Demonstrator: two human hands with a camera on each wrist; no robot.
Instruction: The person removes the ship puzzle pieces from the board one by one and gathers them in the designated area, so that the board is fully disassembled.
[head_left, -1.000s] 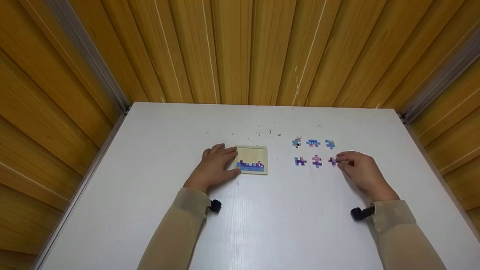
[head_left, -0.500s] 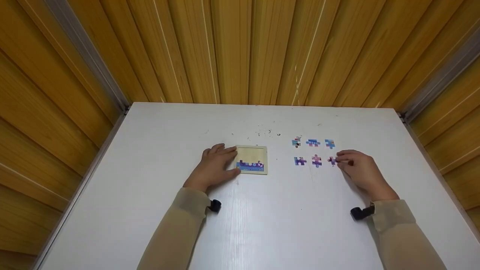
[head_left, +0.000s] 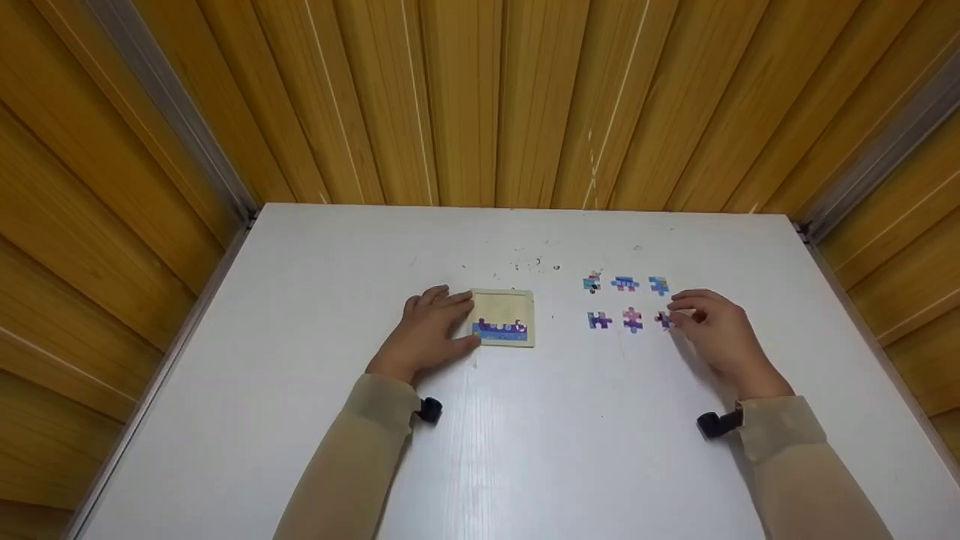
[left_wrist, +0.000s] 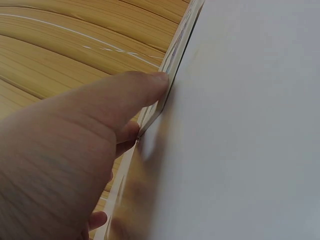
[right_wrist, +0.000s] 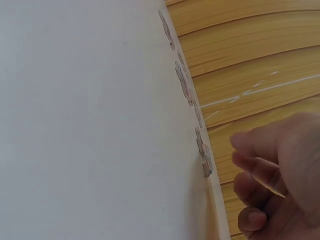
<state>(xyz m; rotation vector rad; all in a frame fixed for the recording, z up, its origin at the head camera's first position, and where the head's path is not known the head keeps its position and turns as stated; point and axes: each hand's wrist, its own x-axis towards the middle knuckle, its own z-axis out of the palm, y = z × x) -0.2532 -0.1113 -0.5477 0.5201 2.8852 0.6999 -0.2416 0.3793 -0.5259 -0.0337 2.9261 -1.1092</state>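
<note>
My left hand (head_left: 426,335) rests at the left side of a small wooden puzzle tray (head_left: 529,319). Its thumb (left_wrist: 150,87) touches the tray's near edge, and its other fingers lie spread by the left edge. Joined purple and blue puzzle pieces (head_left: 499,332) fill the near part of the tray. My right hand (head_left: 716,330) hovers by a purple puzzle piece (head_left: 663,320), the right one of the nearer row. In the right wrist view its fingers (right_wrist: 250,187) are loosely bent and hold nothing, apart from the pieces on the table.
Two rows of loose puzzle pieces lie right of the tray, including a blue piece (head_left: 658,285) and a pink-purple piece (head_left: 632,320). Dark specks mark the white table (head_left: 547,450) behind the tray. Wood-patterned panels (head_left: 480,105) stand beyond its far edge.
My right hand's fingers have lifted and shifted slightly away from the purple piece they were touching, which stays on the table. The left hand and tray keep their place.
</note>
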